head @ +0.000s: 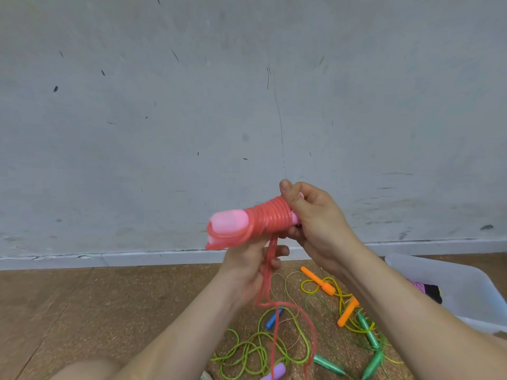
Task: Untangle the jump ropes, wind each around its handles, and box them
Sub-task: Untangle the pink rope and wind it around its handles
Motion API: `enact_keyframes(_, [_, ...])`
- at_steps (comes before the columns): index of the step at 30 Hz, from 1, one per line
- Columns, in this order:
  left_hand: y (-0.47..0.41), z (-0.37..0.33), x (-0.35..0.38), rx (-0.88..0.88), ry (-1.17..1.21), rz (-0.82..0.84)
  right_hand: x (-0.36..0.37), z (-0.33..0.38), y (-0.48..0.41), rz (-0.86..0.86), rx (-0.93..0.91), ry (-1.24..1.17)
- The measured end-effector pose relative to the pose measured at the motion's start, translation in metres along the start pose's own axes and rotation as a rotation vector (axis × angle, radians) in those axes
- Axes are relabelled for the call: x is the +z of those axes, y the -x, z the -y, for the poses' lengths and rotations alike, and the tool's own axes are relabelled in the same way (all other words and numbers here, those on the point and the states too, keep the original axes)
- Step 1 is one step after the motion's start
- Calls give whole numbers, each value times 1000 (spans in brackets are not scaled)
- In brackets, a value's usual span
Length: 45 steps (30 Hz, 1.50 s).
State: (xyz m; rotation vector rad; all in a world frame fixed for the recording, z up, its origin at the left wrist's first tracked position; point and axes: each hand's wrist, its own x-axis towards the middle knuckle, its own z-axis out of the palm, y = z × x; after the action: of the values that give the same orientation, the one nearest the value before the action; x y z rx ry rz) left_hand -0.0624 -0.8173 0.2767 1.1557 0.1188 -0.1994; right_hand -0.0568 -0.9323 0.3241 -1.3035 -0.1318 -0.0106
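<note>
The person held a pair of pink plastic handles (227, 220) up in front of a scuffed grey wall (164, 119), with a coral-red translucent plastic rope (270, 218) coiled tightly round their middle. The right hand (315, 218) gripped the right end of the bundle, thumb on top. Just beneath, the left hand (247, 267) curled round the loose strands hanging from the coil towards the cork floor (137, 311). On the floor lay a tangle of lime-green cord (247, 349), orange handles (318, 281), green handles (367, 330), a blue handle (273, 319) and a purple handle (274, 373). A clear plastic storage box (439, 272) stood at the right.
</note>
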Motion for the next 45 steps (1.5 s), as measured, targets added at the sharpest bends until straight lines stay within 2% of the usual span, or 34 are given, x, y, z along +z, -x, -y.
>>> enact_keyframes(2, [10, 3, 12, 179, -203, -71, -2, -3, -3, -47, -62, 90])
enact_keyframes(3, [12, 10, 13, 269, -358, -102, -4, -7, -5, -106, -124, 213])
enact_keyframes(6, [20, 24, 19, 500, -973, -37, -13, -22, -10, -265, -309, 645])
enact_keyframes(7, [20, 23, 19, 542, -1095, -33, -15, -27, -11, -283, -335, 720])
enact_keyframes(11, [15, -1, 2, 493, -1269, 76, -18, -42, -13, -255, -373, 833])
enact_keyframes(14, [24, -17, -3, 609, -1499, 111, -14, -42, -13, -203, -323, 813])
enact_keyframes(16, [25, -25, -6, 654, -1525, 81, -15, -34, -13, -157, -172, 700])
enact_keyframes(18, [18, -35, -15, 527, -1524, 71, -17, -24, -12, -65, 10, 395])
enact_keyframes(20, [9, -38, -22, 366, -1376, 89, -16, -18, -9, -29, 73, 199])
enact_keyframes(21, [7, -36, -23, 291, -1229, 99, -14, -18, -9, -43, 43, 213])
enact_keyframes(23, [7, -30, -17, 153, -884, 103, -13, -25, -10, -107, -128, 444])
enact_keyframes(25, [7, -25, -13, 118, -807, 80, -13, -34, -11, -143, -344, 756])
enact_keyframes(26, [8, -22, -14, 179, -926, 57, -13, -39, -11, -152, -432, 859])
enact_keyframes(29, [11, -16, -17, 683, -1675, -134, -11, -47, -10, -139, -545, 974])
enact_keyframes(31, [14, -15, -15, 856, -1911, -182, -13, -47, -10, -120, -552, 1019])
enact_keyframes(33, [9, -17, -16, 928, -1934, -171, -18, -42, -13, -97, -485, 1030])
enact_keyframes(35, [3, -19, -20, 972, -1848, -47, -25, -35, -16, -53, -392, 1085])
enact_keyframes(38, [2, -23, -26, 929, -1682, 92, -29, -28, -16, 89, -271, 1155])
enact_keyframes(45, [8, -38, -20, 944, -1595, 113, -29, -8, -9, 298, -338, 1255])
